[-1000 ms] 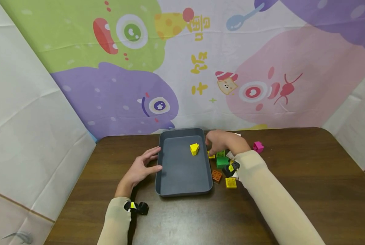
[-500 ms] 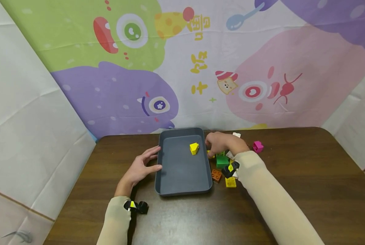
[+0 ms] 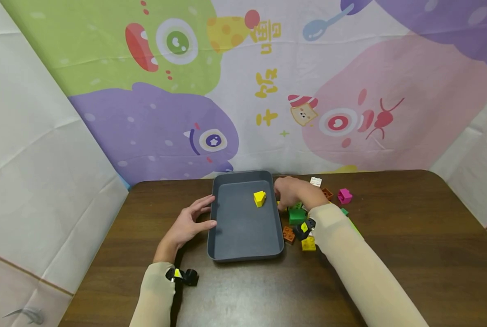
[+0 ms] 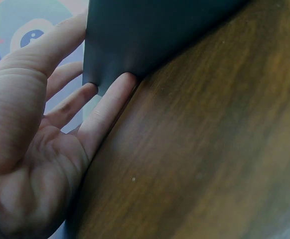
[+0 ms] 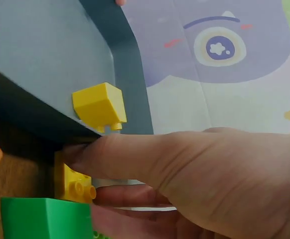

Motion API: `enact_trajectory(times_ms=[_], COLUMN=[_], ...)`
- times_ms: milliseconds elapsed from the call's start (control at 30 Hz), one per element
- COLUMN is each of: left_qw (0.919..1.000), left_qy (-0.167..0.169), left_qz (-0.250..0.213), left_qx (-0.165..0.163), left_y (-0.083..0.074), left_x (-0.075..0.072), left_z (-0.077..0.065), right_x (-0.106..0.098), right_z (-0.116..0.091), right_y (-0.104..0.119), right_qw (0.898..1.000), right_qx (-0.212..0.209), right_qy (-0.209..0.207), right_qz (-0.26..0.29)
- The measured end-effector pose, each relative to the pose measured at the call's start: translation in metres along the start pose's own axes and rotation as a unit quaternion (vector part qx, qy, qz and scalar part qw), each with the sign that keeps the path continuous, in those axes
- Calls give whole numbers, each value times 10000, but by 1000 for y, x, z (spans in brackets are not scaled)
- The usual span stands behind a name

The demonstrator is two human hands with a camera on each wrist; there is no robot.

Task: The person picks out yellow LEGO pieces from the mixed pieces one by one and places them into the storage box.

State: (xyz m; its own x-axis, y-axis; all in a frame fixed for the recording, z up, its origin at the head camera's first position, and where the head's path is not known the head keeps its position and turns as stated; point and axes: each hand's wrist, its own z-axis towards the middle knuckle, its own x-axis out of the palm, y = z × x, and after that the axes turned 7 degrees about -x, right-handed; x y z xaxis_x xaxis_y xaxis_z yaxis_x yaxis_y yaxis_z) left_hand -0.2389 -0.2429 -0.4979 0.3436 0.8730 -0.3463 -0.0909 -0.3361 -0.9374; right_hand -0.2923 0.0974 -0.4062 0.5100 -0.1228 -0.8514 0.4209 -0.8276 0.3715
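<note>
A dark grey tray (image 3: 243,234) lies on the table with a slanted yellow toy brick (image 3: 259,198) inside it. My left hand (image 3: 188,225) is against the tray's left side, fingers extended along the wall and thumb at the rim. Just outside the tray's right wall, my right hand (image 3: 292,190) reaches down among loose bricks. In the right wrist view its thumb and fingers pinch a studded yellow brick (image 5: 75,181), partly hidden by the thumb. Close to those fingers stands a green brick (image 5: 45,219).
Right of the tray lie an orange-brown brick (image 3: 288,235), a flat yellow brick (image 3: 308,244) and several others partly under the right arm. Farther right sit a magenta brick (image 3: 344,196) and a white one (image 3: 316,181). A printed cloth (image 3: 178,131) hangs behind the table.
The right wrist and forearm have shifted slightly left, uncovering white, brown and green pieces beyond the arm. The right fingers stay beside the tray wall. Left hand and tray look unchanged.
</note>
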Motion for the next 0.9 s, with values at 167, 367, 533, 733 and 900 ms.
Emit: enact_trajectory(times_ms=[167, 367, 533, 733, 900], left_qw=[10000, 10000, 10000, 9999, 10000], left_qy=[13, 12, 19, 29, 30], left_qz=[-14, -27, -66, -106, -93], left_qx=[12, 0, -6, -17, -1], left_y=[0, 0, -1, -1, 0], left_x=[0, 0, 0, 0, 0], left_z=[0, 0, 0, 0, 0], right_x=[2, 6, 10, 13, 14], right_z=[0, 3, 6, 8, 10], right_y=[0, -2, -6, -9, -10], right_qw=[9999, 9997, 9997, 9995, 9995], right_qx=[46, 143, 153, 72, 50], right_qy=[-131, -140, -122, -285, -311], right_qz=[-2, 106, 116, 69, 103])
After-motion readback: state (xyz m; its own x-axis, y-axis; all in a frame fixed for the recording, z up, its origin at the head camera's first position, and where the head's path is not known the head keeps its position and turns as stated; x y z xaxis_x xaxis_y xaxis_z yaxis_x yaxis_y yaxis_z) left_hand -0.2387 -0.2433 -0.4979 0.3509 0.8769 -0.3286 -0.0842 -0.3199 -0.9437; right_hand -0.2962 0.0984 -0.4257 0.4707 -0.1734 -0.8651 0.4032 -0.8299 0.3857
